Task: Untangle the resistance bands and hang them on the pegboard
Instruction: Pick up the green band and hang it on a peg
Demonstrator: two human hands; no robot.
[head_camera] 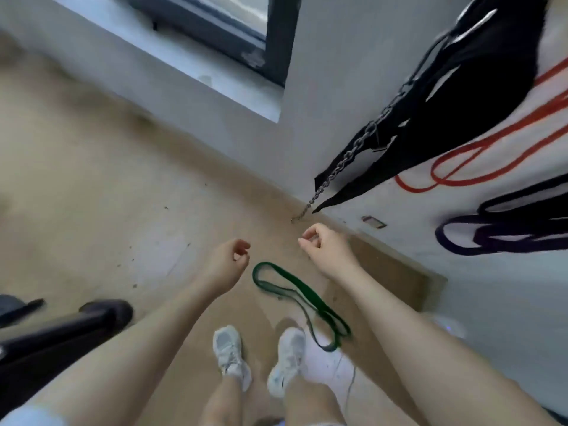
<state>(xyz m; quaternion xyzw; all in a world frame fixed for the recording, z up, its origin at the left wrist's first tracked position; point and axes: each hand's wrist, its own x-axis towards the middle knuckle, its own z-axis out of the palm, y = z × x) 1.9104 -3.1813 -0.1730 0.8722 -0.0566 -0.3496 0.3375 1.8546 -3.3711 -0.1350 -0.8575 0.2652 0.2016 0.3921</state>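
Note:
A green resistance band (302,298) lies in a long twisted loop on the tan floor, running from between my hands down to my right shoe. My left hand (229,264) hovers above the floor just left of the band's far end, fingers loosely curled, holding nothing. My right hand (327,245) is raised to the right of that end, fingers curled and empty. On the white wall at right hang red bands (479,162), purple bands (504,238) and a black band (522,196).
Black straps (436,112) with a metal chain (347,155) hang on the wall above my right hand. A window frame (239,41) sits at the top. A black machine part (61,330) lies at the lower left. My white shoes (261,358) stand at the bottom centre.

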